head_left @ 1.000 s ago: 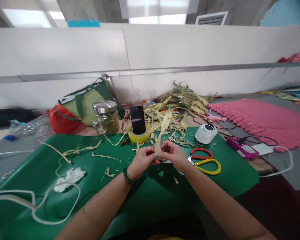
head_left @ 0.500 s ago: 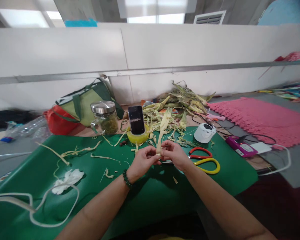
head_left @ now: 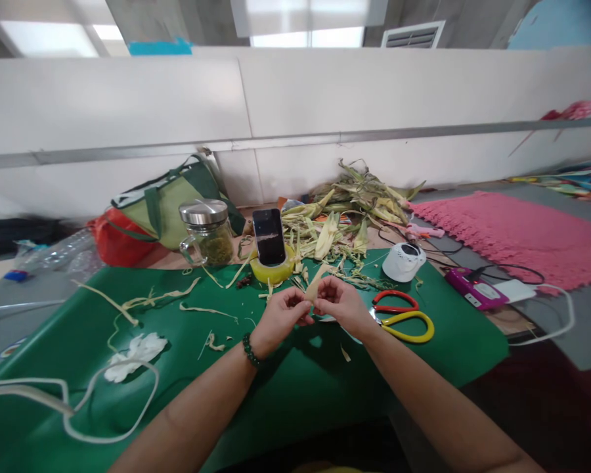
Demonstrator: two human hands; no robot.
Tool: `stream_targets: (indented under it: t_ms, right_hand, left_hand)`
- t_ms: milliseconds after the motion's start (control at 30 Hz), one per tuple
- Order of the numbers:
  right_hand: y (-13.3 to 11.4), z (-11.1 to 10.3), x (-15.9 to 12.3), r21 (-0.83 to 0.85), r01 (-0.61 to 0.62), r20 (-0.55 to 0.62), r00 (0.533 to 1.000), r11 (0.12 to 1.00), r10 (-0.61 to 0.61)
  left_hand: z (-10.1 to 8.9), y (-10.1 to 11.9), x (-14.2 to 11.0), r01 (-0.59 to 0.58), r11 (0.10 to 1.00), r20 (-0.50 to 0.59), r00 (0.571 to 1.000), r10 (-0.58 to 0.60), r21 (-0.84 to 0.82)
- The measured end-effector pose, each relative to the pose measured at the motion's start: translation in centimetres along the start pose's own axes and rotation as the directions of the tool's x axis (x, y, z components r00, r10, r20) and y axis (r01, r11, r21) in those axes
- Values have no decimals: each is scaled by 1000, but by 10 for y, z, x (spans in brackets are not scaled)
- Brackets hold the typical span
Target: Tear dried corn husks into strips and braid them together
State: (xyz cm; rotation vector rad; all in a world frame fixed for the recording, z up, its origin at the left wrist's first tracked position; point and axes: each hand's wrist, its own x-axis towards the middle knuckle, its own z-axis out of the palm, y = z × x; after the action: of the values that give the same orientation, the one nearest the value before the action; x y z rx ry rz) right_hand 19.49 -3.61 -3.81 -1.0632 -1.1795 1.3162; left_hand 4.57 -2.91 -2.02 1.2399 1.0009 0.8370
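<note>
Between my two hands is a pale strip of corn husk (head_left: 316,281), its free end pointing up and away from me. My left hand (head_left: 286,312), with a dark green bead bracelet at the wrist, pinches the lower end of the strip. Close beside it, my right hand (head_left: 342,303) grips the same strip between thumb and fingers. Scissors (head_left: 408,323) with one red and one yellow handle lie just right of my right hand, their blades partly hidden under it. Behind the hands lies a heap of dried corn husks (head_left: 359,203).
A phone (head_left: 268,236) leans upright at a yellow tape roll (head_left: 272,270). Left of it stands a lidded glass mug (head_left: 211,240). A white rounded object (head_left: 402,263) and a purple power strip (head_left: 477,289) are at right. A white cable (head_left: 103,441) loops at left over the green mat (head_left: 187,355).
The husk strip in my fingers has tilted from nearly upright to leaning right. My hands have barely shifted.
</note>
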Motion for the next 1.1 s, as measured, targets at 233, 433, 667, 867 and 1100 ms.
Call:
stream_targets:
  t_ms: [233, 433, 667, 867, 1100]
  right_hand:
    - [0, -2, 0, 46, -103, 70, 993, 994, 100]
    - [-1, -1, 0, 57, -64, 62, 996, 996, 61]
    - [0, 1, -1, 68, -91, 66, 994, 994, 87]
    - [-2, 1, -3, -10, -2, 56, 998, 1000, 2]
    - [-2, -1, 0, 122, -93, 34, 995, 988, 89]
  left_hand:
    - [-1, 1, 0, -25, 999, -1, 1000, 25, -25]
    - [-1, 2, -1, 35, 999, 11, 999, -34, -42]
    - [-2, 4, 0, 46, 997, 34, 998, -45, -54]
    - [-2, 0, 2, 32, 999, 24, 999, -31, -39]
    - [-1, 4, -1, -28, 999, 64, 998, 29, -19]
